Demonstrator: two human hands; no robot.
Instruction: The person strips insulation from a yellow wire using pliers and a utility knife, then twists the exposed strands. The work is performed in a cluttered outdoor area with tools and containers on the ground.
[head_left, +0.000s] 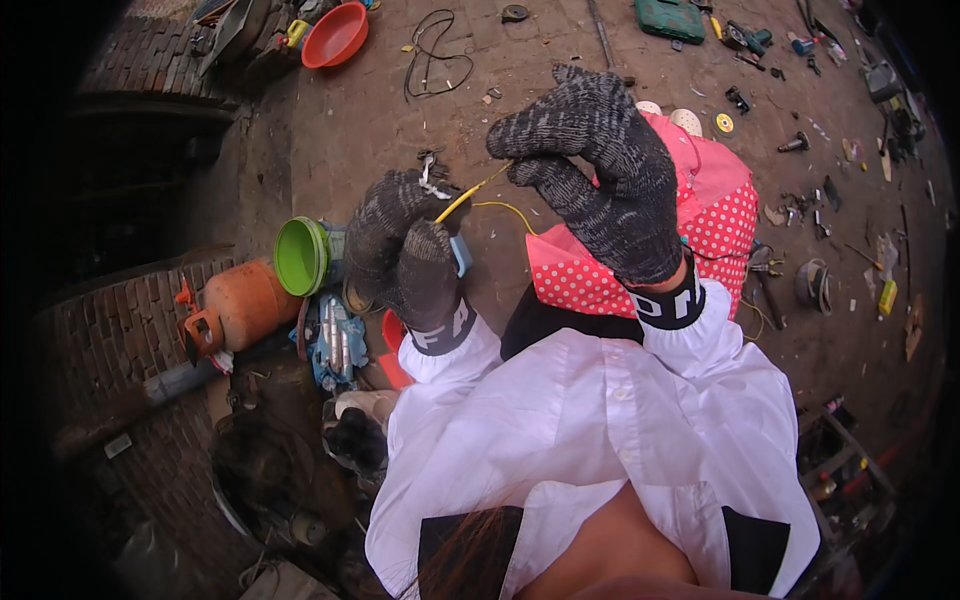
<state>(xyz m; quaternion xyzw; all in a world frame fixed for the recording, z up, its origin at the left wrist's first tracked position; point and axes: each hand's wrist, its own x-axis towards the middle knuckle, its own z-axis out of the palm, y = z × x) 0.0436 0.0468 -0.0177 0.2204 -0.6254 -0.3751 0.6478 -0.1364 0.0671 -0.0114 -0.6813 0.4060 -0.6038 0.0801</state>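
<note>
Both my hands wear dark grey knitted work gloves. My left hand (401, 244) is closed around a yellow wire (463, 202), which comes out between thumb and fingers. A small white strip (430, 178) with dark bits beside it sticks up at the left fingers; what it is, I cannot tell. My right hand (611, 169) pinches the wire's thin far end between thumb and forefinger. Between the hands the wire is nearly straight. A second thin length of yellow wire (510, 206) loops down to the pink polka-dot cloth (705, 214) over my lap.
On the left are an orange gas cylinder (251, 304), a green bucket (300, 256) and a red basin (335, 34). A black cable (427, 71) lies ahead on the brick floor. A green tool case (670, 20), a yellow disc (724, 124) and several scattered tools lie to the right.
</note>
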